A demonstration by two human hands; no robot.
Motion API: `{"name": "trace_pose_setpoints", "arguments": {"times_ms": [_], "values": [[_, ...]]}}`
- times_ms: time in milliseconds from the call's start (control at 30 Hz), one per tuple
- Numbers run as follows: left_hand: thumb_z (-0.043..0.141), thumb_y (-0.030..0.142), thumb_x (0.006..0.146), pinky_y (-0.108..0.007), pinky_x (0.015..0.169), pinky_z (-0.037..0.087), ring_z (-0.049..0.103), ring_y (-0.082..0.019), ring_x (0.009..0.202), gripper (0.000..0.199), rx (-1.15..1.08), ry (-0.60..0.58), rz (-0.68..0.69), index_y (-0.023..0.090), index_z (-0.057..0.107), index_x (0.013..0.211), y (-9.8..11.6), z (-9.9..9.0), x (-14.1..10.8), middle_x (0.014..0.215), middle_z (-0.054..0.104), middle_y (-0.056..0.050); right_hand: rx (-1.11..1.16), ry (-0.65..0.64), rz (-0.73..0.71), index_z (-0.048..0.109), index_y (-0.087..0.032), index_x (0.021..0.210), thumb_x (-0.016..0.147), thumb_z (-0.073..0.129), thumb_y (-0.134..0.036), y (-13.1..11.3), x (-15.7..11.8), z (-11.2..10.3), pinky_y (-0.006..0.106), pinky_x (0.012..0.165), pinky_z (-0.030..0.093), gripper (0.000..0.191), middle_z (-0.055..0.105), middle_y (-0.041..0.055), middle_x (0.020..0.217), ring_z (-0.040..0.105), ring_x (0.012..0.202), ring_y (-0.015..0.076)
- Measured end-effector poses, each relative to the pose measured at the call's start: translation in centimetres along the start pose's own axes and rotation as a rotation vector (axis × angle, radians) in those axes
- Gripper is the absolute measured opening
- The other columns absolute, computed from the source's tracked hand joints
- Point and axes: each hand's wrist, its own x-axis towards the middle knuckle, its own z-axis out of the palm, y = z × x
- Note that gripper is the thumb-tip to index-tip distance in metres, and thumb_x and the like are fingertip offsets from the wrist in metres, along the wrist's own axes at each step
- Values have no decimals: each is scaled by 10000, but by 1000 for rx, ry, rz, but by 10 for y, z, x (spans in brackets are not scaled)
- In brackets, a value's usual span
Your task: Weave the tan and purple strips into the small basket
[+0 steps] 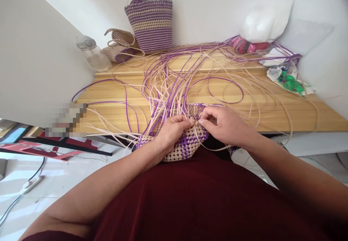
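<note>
A partly woven basket (179, 152) in beige and purple rests against my body at the table's front edge. Long loose weaving strands (174, 88) fan out from its upper rim across the tabletop. My left hand (174, 130) lies over the near side of the basket, thumb and forefinger pinched on a beige strand at the rim. Just to its right, my right hand (224, 123) is also closed in a pinch, on a beige strand close to the left fingertips. The fingertips nearly meet, and the exact crossing of strands between them is too small to make out.
A finished-looking purple and beige woven bag (150, 25) stands at the back wall. Left of it are a smaller woven bag (121, 50) and a clear bottle (94, 54). A white plastic bag (263, 20) and a green packet (290, 81) lie at the right on the wooden table (320, 116).
</note>
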Motion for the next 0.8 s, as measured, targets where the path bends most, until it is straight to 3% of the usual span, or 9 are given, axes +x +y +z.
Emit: {"name": "trace_pose_setpoints", "arguments": {"times_ms": [133, 433, 500, 567, 633, 700, 800], "values": [[824, 320, 621, -219, 584, 364, 468, -73, 566, 307, -13, -36, 94, 152, 567, 610, -1, 1, -2, 594, 555, 35, 2, 36, -24, 592, -192, 701, 802, 568, -260, -2, 2, -1, 260, 574, 309, 124, 611, -18, 668, 498, 598, 111], [815, 262, 604, -228, 594, 403, 514, -94, 578, 253, -55, 49, 31, 154, 587, 611, -4, 2, 1, 593, 578, 19, 225, -15, -44, 606, -183, 735, 853, 576, -335, 15, -3, 6, 270, 596, 404, 194, 645, 2, 701, 559, 619, 129], [814, 274, 608, -223, 588, 391, 501, -88, 575, 255, -31, 39, 43, 151, 591, 600, -3, 1, 0, 594, 574, 16, 170, 71, -106, 629, -190, 788, 881, 561, -320, 14, -11, 6, 297, 654, 442, 173, 671, 21, 765, 599, 694, 157], [811, 294, 618, -216, 563, 362, 465, -75, 550, 275, 3, 28, 66, 150, 580, 578, -2, 1, 0, 573, 548, 23, 44, 240, -217, 653, -197, 890, 880, 589, -310, 9, -23, 4, 356, 808, 466, 130, 698, 61, 920, 629, 888, 212], [807, 312, 629, -214, 537, 331, 428, -66, 527, 289, 32, 20, 83, 151, 574, 572, -2, 0, 0, 552, 520, 32, -86, 337, -323, 650, -209, 981, 844, 658, -339, 4, -37, 2, 430, 956, 418, 189, 690, 83, 1043, 595, 1058, 266], [802, 328, 641, -216, 523, 313, 408, -62, 514, 292, 46, 15, 92, 153, 576, 585, -3, 0, 0, 546, 509, 38, -155, 249, -361, 625, -214, 1041, 815, 695, -355, 1, -49, 3, 455, 961, 413, 276, 684, 80, 1049, 595, 1052, 278], [800, 347, 654, -216, 515, 303, 399, -58, 507, 305, 66, 16, 127, 153, 573, 590, -5, 0, 1, 546, 512, 40, -125, 78, -339, 549, -200, 1160, 894, 569, -221, 1, -58, 4, 365, 832, 477, 267, 669, 72, 1036, 627, 935, 213]]}}
